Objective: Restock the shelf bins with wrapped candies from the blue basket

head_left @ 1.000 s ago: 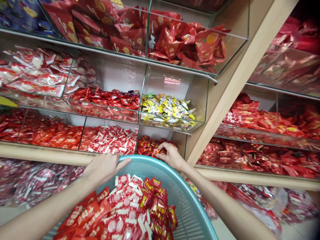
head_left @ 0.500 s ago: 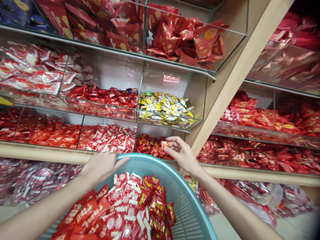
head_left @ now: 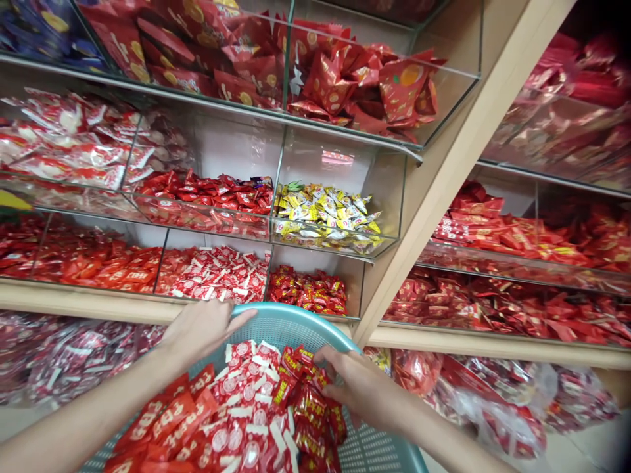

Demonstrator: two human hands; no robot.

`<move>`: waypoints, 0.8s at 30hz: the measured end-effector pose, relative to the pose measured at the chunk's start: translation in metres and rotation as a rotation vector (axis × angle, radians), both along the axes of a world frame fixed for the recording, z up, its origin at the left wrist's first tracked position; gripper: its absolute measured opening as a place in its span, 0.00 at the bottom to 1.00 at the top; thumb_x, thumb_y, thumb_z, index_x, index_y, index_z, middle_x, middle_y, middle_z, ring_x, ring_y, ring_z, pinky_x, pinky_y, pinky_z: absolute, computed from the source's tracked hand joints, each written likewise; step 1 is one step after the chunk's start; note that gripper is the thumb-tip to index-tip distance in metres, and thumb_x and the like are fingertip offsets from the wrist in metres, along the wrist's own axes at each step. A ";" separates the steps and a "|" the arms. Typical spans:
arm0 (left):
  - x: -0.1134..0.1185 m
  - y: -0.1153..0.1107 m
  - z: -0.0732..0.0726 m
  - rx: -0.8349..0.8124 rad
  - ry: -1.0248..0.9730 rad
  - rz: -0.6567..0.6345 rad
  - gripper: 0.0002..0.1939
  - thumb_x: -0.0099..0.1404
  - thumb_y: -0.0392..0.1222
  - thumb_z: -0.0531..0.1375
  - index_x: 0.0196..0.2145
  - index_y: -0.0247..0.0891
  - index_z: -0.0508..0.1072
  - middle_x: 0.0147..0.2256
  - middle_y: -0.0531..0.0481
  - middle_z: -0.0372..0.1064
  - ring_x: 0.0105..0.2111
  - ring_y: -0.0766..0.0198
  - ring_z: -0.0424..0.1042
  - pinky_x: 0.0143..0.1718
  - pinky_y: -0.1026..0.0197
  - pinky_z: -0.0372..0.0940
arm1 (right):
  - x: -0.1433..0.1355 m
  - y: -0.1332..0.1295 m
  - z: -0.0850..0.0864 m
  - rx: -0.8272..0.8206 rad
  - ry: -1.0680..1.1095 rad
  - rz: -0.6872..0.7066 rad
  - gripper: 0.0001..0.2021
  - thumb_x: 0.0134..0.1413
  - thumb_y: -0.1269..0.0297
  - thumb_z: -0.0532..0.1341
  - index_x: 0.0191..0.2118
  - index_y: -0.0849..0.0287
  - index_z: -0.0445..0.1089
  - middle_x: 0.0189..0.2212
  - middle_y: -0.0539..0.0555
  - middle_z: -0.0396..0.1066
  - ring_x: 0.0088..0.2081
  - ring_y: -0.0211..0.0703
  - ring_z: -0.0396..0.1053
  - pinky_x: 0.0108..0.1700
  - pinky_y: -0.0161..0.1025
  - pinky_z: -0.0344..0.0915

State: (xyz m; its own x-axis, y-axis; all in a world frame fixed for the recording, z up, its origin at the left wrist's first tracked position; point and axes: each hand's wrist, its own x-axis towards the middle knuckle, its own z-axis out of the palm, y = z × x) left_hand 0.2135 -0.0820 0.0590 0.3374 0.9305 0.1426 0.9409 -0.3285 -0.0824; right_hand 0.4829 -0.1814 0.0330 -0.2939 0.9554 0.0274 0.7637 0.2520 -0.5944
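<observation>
The right hand [head_left: 359,384] is inside the near right of the basket, fingers half-curled over dark red packets, and whether it holds one cannot be told; the left hand [head_left: 200,332] is closed on the basket's far rim, thumb lying along the edge. Biggest of all is the wooden shelving [head_left: 458,177], a slanting pale post dividing its tiers of clear-fronted compartments. Next comes the blue-green basket [head_left: 290,318], perforated, tilted toward the viewer just in front of the bottom tier. Below the shelves lie bulging clear plastic bags [head_left: 513,427] of wrapped goods. Large red pouches [head_left: 325,79] fill the top tier, and white-and-red packets [head_left: 64,144] sit at the left of the middle one. Within the basket, orange-red packets [head_left: 170,417] lie on the left, red packets with white ends [head_left: 249,387] in the middle, and dark red packets [head_left: 310,417] with yellow lettering on the right. Matching kinds fill three bottom-tier compartments. Smallest are the yellow-and-white twists [head_left: 328,210], heaped in a middle-tier compartment near the post.
</observation>
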 end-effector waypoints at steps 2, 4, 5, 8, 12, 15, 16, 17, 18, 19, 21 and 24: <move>-0.001 0.000 -0.001 0.018 0.011 -0.011 0.39 0.62 0.66 0.33 0.32 0.34 0.72 0.25 0.36 0.74 0.29 0.44 0.74 0.31 0.50 0.64 | 0.000 0.002 0.000 0.014 -0.030 0.010 0.18 0.43 0.74 0.62 0.42 0.50 0.67 0.28 0.50 0.68 0.26 0.39 0.66 0.23 0.33 0.58; -0.002 0.000 -0.002 0.028 0.024 -0.013 0.38 0.62 0.66 0.33 0.33 0.34 0.72 0.25 0.37 0.73 0.29 0.44 0.74 0.30 0.50 0.64 | 0.000 0.003 0.003 0.042 -0.045 -0.003 0.19 0.44 0.74 0.62 0.44 0.50 0.67 0.29 0.51 0.70 0.28 0.41 0.68 0.25 0.34 0.59; -0.002 0.000 -0.002 0.028 0.026 -0.011 0.38 0.62 0.66 0.33 0.33 0.35 0.72 0.24 0.37 0.73 0.28 0.44 0.74 0.29 0.50 0.64 | 0.000 0.005 0.006 0.057 -0.042 -0.016 0.19 0.45 0.74 0.61 0.45 0.50 0.67 0.30 0.51 0.71 0.27 0.41 0.68 0.26 0.34 0.59; -0.001 0.000 -0.001 0.017 0.010 -0.011 0.38 0.62 0.66 0.33 0.33 0.34 0.71 0.24 0.38 0.73 0.28 0.44 0.74 0.29 0.50 0.65 | 0.001 0.016 0.022 0.080 -0.019 -0.042 0.14 0.51 0.68 0.59 0.45 0.51 0.67 0.31 0.50 0.72 0.20 0.36 0.65 0.24 0.35 0.58; 0.001 0.001 0.000 0.005 -0.006 -0.012 0.38 0.62 0.66 0.33 0.31 0.34 0.71 0.24 0.38 0.73 0.29 0.44 0.74 0.29 0.49 0.65 | 0.007 0.057 0.038 0.249 -0.135 -0.090 0.09 0.55 0.68 0.57 0.42 0.55 0.68 0.29 0.50 0.72 0.27 0.41 0.68 0.31 0.36 0.59; 0.000 0.001 -0.001 0.006 -0.011 -0.013 0.37 0.63 0.65 0.35 0.29 0.35 0.71 0.25 0.38 0.73 0.29 0.44 0.75 0.30 0.49 0.65 | 0.013 0.091 0.034 0.311 -0.288 -0.115 0.11 0.54 0.68 0.59 0.44 0.60 0.68 0.37 0.56 0.70 0.39 0.45 0.68 0.39 0.38 0.60; 0.000 0.002 -0.001 0.003 -0.014 -0.011 0.36 0.63 0.65 0.35 0.29 0.34 0.71 0.24 0.38 0.73 0.29 0.44 0.75 0.30 0.49 0.65 | 0.014 0.100 0.031 0.286 -0.336 -0.112 0.12 0.53 0.68 0.60 0.45 0.61 0.68 0.40 0.58 0.69 0.40 0.45 0.68 0.40 0.38 0.59; -0.001 0.002 -0.001 -0.002 -0.017 -0.008 0.36 0.63 0.65 0.35 0.29 0.34 0.71 0.24 0.38 0.73 0.29 0.44 0.75 0.31 0.49 0.65 | 0.015 0.107 0.028 0.250 -0.381 -0.109 0.13 0.53 0.68 0.60 0.46 0.62 0.68 0.41 0.59 0.68 0.42 0.46 0.67 0.41 0.38 0.59; -0.001 0.002 -0.001 -0.007 -0.020 -0.006 0.36 0.63 0.65 0.35 0.29 0.34 0.71 0.24 0.38 0.73 0.29 0.44 0.75 0.31 0.49 0.65 | 0.015 0.113 0.026 0.211 -0.422 -0.108 0.14 0.53 0.68 0.60 0.46 0.61 0.68 0.43 0.59 0.67 0.43 0.46 0.66 0.42 0.37 0.59; -0.002 0.002 -0.001 -0.010 -0.021 -0.004 0.36 0.63 0.65 0.36 0.29 0.34 0.71 0.25 0.37 0.73 0.29 0.44 0.74 0.31 0.49 0.65 | 0.014 0.116 0.024 0.176 -0.458 -0.112 0.14 0.53 0.67 0.60 0.47 0.61 0.68 0.44 0.60 0.66 0.44 0.46 0.66 0.42 0.37 0.59; -0.002 0.002 -0.001 -0.008 -0.014 -0.003 0.36 0.63 0.65 0.36 0.29 0.34 0.71 0.24 0.37 0.73 0.29 0.44 0.74 0.31 0.49 0.65 | 0.012 0.121 0.024 0.126 -0.509 -0.133 0.14 0.53 0.66 0.60 0.47 0.60 0.68 0.45 0.60 0.65 0.46 0.47 0.65 0.43 0.37 0.58; -0.002 0.002 -0.002 0.004 -0.003 -0.005 0.36 0.63 0.65 0.35 0.29 0.34 0.71 0.24 0.38 0.73 0.29 0.44 0.74 0.30 0.49 0.65 | 0.011 0.125 0.026 0.087 -0.537 -0.156 0.12 0.53 0.65 0.61 0.44 0.60 0.70 0.43 0.60 0.67 0.45 0.48 0.66 0.42 0.38 0.58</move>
State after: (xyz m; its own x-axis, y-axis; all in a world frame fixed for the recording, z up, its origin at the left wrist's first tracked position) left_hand 0.2115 -0.0802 0.0572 0.3419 0.9281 0.1471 0.9394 -0.3332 -0.0810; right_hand 0.4938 -0.0562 0.0588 -0.1437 0.9896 -0.0067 0.9853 0.1425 -0.0942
